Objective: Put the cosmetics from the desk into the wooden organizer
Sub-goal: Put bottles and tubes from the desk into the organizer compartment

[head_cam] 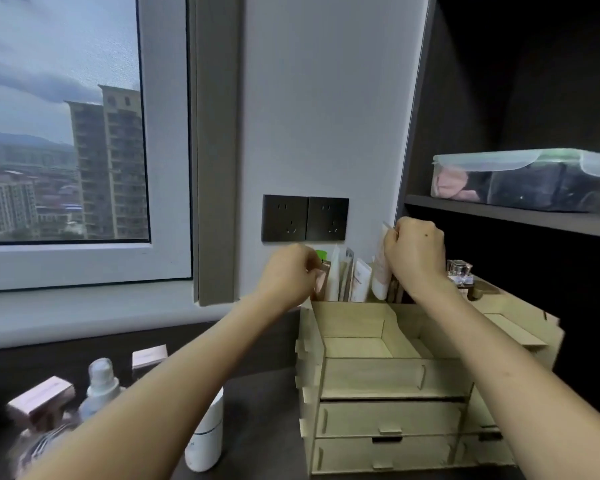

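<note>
Nearest you, on the dark desk (257,410) at lower left, several cosmetics wait: a white bottle (207,438) standing beside your left forearm, a clear spray bottle (99,388), and two pink-capped boxes (42,401), one closer and one further back. To the right stands the wooden organizer (392,379), with its drawers facing you and its open top compartments mostly bare. Both your forearms reach over it toward the back row. Your left hand (288,275) is curled, fingers pinching a rose-coloured tube (322,278) at the left end of that row. Your right hand (414,252) is closed around the top of a white-and-pink tube (381,268) standing upright in the back slots, among other white tubes. A glass perfume bottle (459,271) sits just right of that wrist. Behind are dark wall sockets (305,218), the window (63,119), and a lidded plastic box (523,180) on a shelf.
</note>
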Tool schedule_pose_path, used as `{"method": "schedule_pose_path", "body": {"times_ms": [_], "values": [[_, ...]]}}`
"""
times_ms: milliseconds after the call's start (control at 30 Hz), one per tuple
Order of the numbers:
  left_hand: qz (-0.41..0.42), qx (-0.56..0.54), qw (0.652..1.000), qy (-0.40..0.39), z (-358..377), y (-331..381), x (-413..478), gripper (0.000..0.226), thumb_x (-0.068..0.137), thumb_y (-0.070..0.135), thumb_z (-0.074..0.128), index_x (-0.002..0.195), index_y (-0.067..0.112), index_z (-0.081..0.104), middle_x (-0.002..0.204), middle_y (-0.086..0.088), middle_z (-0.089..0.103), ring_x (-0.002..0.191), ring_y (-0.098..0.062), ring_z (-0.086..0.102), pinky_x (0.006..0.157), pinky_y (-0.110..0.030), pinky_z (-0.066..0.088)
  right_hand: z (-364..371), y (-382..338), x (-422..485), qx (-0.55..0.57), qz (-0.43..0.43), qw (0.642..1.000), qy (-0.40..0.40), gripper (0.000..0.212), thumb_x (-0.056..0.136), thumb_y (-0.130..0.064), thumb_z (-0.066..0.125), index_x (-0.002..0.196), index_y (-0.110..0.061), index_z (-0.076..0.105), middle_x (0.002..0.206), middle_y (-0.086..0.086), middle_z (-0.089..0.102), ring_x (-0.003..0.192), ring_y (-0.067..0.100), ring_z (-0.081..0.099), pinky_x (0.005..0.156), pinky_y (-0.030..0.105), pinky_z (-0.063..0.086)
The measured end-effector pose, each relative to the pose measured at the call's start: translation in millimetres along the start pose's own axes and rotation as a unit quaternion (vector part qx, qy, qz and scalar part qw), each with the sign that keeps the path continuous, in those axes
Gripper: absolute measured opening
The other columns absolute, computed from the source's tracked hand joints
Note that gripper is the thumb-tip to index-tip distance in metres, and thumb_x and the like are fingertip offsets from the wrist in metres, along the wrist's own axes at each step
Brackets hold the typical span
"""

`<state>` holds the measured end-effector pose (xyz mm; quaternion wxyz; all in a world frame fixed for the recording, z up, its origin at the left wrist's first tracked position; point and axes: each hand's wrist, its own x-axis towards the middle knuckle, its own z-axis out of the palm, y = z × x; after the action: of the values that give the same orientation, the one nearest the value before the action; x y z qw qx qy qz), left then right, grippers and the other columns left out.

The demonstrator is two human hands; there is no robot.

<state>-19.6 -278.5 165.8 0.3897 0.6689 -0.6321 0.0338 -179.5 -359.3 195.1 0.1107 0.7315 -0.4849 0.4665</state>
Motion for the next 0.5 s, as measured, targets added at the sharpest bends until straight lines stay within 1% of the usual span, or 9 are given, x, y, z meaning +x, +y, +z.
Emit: {"method": "schedule_pose_path", "body": {"times_ms": [33, 133, 167, 233, 300, 333, 400, 433, 500], "values": [[0.001, 0.002, 1.000, -0.002, 2, 0, 1, 0.019, 0.089, 0.016, 0.055, 0.102, 0.012, 0.068, 0.109, -0.005, 0.069, 0.097, -0.018, 0.062, 0.084, -0.027, 0.047, 4, 1, 1, 0.007, 0.002, 1.000, -0.002, 0.029, 0.094, -0.012, 0.045, 0.068, -0.002, 0.052, 0.079, 0.027, 0.062, 0.078, 0.040, 0.061, 0.057, 0.030, 0.030], [0.009, 0.009, 1.000, -0.010, 8, 0, 3, 0.021, 0.088, 0.014, 0.054, 0.103, 0.011, 0.069, 0.109, -0.008, 0.069, 0.098, -0.023, 0.062, 0.088, -0.032, 0.050, 13, 2, 3, 0.019, 0.004, 1.000, -0.003, 0.039, 0.095, -0.015, 0.045, 0.057, -0.006, 0.039, 0.075, 0.027, 0.059, 0.078, 0.040, 0.061, 0.057, 0.030, 0.030], [0.011, 0.012, 1.000, -0.013, 10, 0, 4, 0.022, 0.088, 0.014, 0.054, 0.103, 0.010, 0.069, 0.109, -0.009, 0.069, 0.098, -0.024, 0.062, 0.089, -0.034, 0.050, 15, 1, 5, 0.020, 0.002, 1.000, -0.006, 0.041, 0.095, -0.015, 0.045, 0.056, -0.007, 0.036, 0.077, 0.027, 0.060, 0.079, 0.041, 0.061, 0.058, 0.030, 0.030], [0.013, 0.014, 1.000, -0.016, 13, -1, 5, 0.021, 0.087, 0.014, 0.054, 0.100, 0.009, 0.069, 0.107, -0.010, 0.069, 0.097, -0.025, 0.062, 0.087, -0.032, 0.049, 18, -1, 7, 0.018, -0.003, 1.000, -0.008, 0.040, 0.094, -0.015, 0.046, 0.056, -0.008, 0.034, 0.080, 0.029, 0.062, 0.080, 0.042, 0.061, 0.058, 0.031, 0.032], [0.012, 0.013, 1.000, -0.019, 15, -2, 6, 0.019, 0.087, 0.013, 0.053, 0.097, 0.009, 0.069, 0.105, -0.009, 0.068, 0.097, -0.023, 0.061, 0.085, -0.029, 0.046, 22, -1, 7, 0.011, -0.001, 1.000, -0.015, 0.044, 0.094, -0.015, 0.047, 0.054, -0.010, 0.031, 0.077, 0.028, 0.059, 0.080, 0.041, 0.061, 0.058, 0.031, 0.032], [0.013, 0.011, 1.000, -0.021, 16, -2, 7, 0.019, 0.087, 0.013, 0.053, 0.096, 0.009, 0.070, 0.105, -0.008, 0.068, 0.098, -0.023, 0.061, 0.085, -0.030, 0.046, 25, 0, 7, 0.010, 0.002, 1.000, -0.023, 0.042, 0.094, -0.015, 0.048, 0.055, -0.008, 0.036, 0.076, 0.027, 0.059, 0.080, 0.041, 0.061, 0.058, 0.031, 0.034], [0.014, 0.010, 1.000, -0.025, 18, -3, 8, 0.018, 0.088, 0.013, 0.053, 0.094, 0.009, 0.070, 0.106, -0.009, 0.068, 0.101, -0.024, 0.061, 0.088, -0.031, 0.046, 32, 3, 8, 0.012, 0.018, 0.998, -0.054, 0.033, 0.094, -0.016, 0.048, 0.065, -0.001, 0.053, 0.080, 0.026, 0.062, 0.082, 0.040, 0.062, 0.059, 0.032, 0.039], [0.014, 0.010, 0.999, -0.029, 19, -2, 8, 0.018, 0.088, 0.012, 0.053, 0.095, 0.008, 0.070, 0.107, -0.009, 0.068, 0.102, -0.024, 0.060, 0.089, -0.031, 0.045, 36, 5, 8, 0.014, 0.028, 0.997, -0.070, 0.031, 0.094, -0.015, 0.048, 0.068, 0.000, 0.055, 0.080, 0.025, 0.062, 0.082, 0.039, 0.063, 0.060, 0.032, 0.041], [0.019, 0.013, 0.999, -0.035, 21, -3, 8, 0.020, 0.088, 0.011, 0.053, 0.098, 0.007, 0.069, 0.109, -0.009, 0.068, 0.105, -0.024, 0.059, 0.090, -0.030, 0.044, 44, 9, 6, 0.011, 0.043, 0.994, -0.096, 0.034, 0.093, -0.011, 0.048, 0.059, -0.004, 0.047, 0.073, 0.019, 0.056, 0.081, 0.037, 0.062, 0.060, 0.029, 0.038]]}}
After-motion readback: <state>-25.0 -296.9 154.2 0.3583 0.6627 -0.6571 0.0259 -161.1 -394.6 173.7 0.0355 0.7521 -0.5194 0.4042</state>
